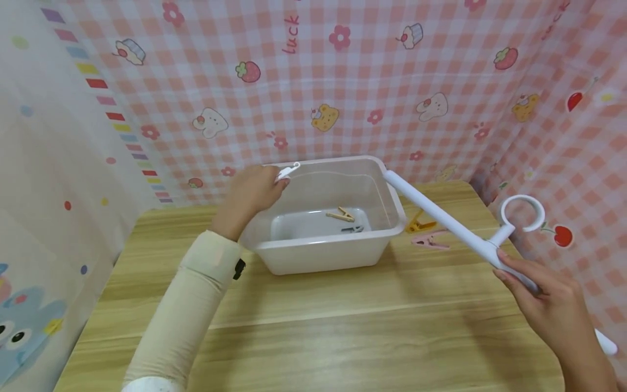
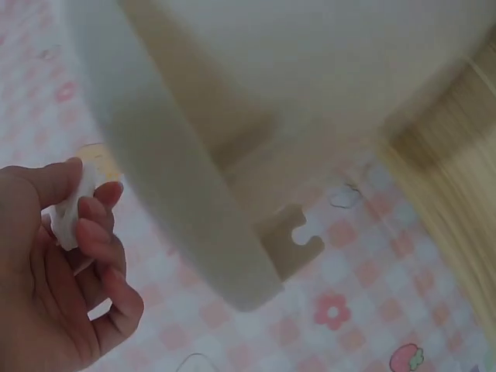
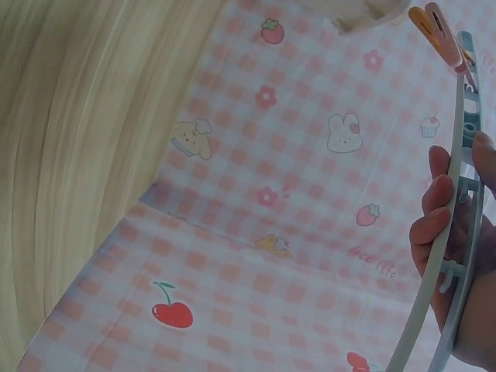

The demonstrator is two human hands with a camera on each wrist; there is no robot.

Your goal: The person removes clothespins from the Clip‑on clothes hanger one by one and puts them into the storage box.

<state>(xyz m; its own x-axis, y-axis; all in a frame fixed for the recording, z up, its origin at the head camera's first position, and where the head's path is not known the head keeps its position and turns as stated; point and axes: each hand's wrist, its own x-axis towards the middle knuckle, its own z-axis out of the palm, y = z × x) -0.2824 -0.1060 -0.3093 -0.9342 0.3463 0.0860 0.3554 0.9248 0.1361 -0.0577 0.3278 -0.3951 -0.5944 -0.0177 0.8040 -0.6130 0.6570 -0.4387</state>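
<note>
My left hand [image 1: 276,182] pinches a small white clothes peg [image 1: 288,171] over the back left rim of a white plastic bin [image 1: 318,256]. In the left wrist view the same hand [image 2: 87,203] pinches the white peg [image 2: 68,217] beside the bin's rim [image 2: 186,178]. A tan peg [image 1: 341,214] and a grey peg [image 1: 354,229] lie inside the bin. My right hand [image 1: 506,267] grips a long white hanger bar [image 1: 441,218] with a ring hook [image 1: 522,213]; the bar's far end touches the bin's right corner. The right wrist view shows that hand [image 3: 457,167] curled round the bar [image 3: 434,263].
An orange peg [image 1: 420,223] and a pink peg [image 1: 430,240] lie on the wooden table [image 1: 343,326] right of the bin, under the bar. Pink checked cloth walls [image 1: 343,81] close in the back and right; a pale cloth hangs at the left.
</note>
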